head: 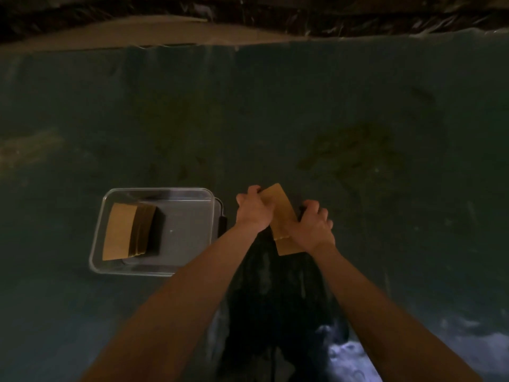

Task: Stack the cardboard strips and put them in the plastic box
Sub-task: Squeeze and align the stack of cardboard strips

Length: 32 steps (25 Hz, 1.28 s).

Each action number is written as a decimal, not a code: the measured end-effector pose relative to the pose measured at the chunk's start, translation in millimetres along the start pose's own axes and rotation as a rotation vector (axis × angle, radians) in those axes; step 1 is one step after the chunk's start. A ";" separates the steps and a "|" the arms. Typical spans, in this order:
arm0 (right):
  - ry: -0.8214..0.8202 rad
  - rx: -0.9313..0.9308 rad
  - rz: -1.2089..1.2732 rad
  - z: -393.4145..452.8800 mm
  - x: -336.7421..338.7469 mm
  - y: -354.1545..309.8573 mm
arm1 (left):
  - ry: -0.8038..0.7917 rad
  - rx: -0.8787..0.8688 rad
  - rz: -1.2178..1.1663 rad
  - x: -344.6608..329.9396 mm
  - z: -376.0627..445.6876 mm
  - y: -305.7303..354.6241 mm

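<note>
Cardboard strips (281, 213) sit clamped between the left hand (254, 209) and right hand (314, 227); left of both hands, a plastic box (157, 192) holds another stack (124, 230).

Both hands grip a bundle of cardboard strips (281, 213) over a dark green surface (303, 106): the left hand (254, 209) pinches its far end, the right hand (314, 226) clasps its near end. Left of them, a clear plastic box (154, 268) holds a leaning stack of strips (121, 231) at its left side
</note>
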State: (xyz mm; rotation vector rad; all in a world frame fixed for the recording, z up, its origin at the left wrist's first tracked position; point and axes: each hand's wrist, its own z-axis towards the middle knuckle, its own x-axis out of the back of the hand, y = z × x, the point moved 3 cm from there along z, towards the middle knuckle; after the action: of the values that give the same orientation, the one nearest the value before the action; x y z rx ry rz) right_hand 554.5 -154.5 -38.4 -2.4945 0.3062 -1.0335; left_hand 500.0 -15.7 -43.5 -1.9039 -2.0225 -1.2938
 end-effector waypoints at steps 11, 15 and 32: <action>-0.247 -0.154 0.069 13.5 -10.7 -3.0 | -0.108 0.277 -0.396 -17.0 -11.7 -5.7; -0.170 -0.181 0.018 9.9 -12.5 -4.0 | -0.197 0.317 -0.537 -12.6 -8.9 -15.8; -0.038 0.387 0.651 -120.0 -62.5 29.3 | -0.227 -0.319 -0.769 -15.5 -149.6 -94.9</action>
State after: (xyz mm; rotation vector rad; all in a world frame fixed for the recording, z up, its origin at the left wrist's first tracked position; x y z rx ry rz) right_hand 423.9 -193.9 -14.5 -1.8636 0.7632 -0.6883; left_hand 351.9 -106.3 -4.7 -1.4448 -3.0010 -1.6829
